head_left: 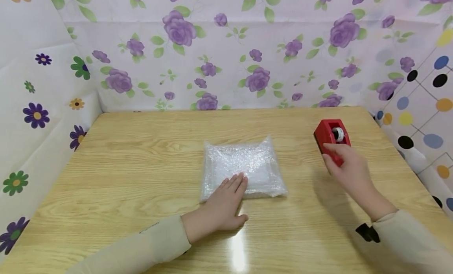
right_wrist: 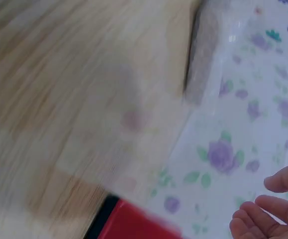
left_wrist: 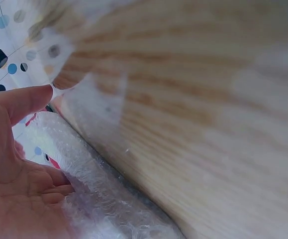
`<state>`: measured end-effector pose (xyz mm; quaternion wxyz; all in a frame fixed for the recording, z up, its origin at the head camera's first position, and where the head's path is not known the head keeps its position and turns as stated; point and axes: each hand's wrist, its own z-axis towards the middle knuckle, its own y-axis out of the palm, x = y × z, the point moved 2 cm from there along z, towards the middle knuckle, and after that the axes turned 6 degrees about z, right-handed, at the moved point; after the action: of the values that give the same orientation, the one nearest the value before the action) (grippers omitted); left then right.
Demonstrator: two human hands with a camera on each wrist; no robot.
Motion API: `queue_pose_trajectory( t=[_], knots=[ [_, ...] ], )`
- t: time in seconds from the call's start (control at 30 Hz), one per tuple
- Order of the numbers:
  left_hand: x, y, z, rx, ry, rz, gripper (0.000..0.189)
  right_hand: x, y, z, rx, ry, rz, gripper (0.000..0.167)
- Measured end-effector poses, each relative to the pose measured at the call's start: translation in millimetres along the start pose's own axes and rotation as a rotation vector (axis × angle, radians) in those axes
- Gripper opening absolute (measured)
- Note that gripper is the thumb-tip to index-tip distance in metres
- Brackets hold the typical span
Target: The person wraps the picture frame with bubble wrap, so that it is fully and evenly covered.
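A flat package in clear bubble wrap (head_left: 247,160) lies on the middle of the table. My left hand (head_left: 221,209) rests on its near edge, fingers extended and thumb out to the side; the left wrist view shows the palm against the crinkled wrap (left_wrist: 104,194). Toward the right stands a red tape dispenser (head_left: 323,133) with a roll of tape (head_left: 338,134) in it. Over its near end is my right hand (head_left: 348,170), overlapping it in the head view. In the right wrist view its thumb and loosely bent fingers (right_wrist: 265,219) stand apart with nothing between them.
The wood-grain table (head_left: 134,160) reaches back to a purple-flowered cloth (head_left: 230,50). Patterned sheets hang at both sides, daisies (head_left: 37,115) on the left and coloured dots (head_left: 407,118) on the right. A small black piece (head_left: 368,232) shows beside the right cuff.
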<state>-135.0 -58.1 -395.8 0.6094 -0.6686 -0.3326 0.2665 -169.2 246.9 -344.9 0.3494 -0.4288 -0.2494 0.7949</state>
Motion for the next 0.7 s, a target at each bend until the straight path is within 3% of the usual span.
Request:
queue_pose_trajectory(
  t=[0.17, 0.27, 0.47, 0.7],
  knots=[
    [-1.4, 1.5, -0.1, 0.0, -0.001, 0.008, 0.093, 36, -21, 4.5, -0.099, 0.318, 0.015, 0.036],
    [-1.1, 1.1, -0.1, -0.004, 0.0, 0.003, 0.093, 55, -31, 7.4, -0.157, 0.454, 0.003, 0.042],
    [-0.6, 0.6, -0.5, 0.001, -0.001, 0.0, 0.092, 77, -42, 14.5, -0.267, 0.546, -0.016, 0.048],
    [-0.9, -0.1, -0.1, 0.019, 0.006, -0.01, 0.09, 85, -39, 17.0, -0.396, 0.637, 0.042, 0.061]
  ],
)
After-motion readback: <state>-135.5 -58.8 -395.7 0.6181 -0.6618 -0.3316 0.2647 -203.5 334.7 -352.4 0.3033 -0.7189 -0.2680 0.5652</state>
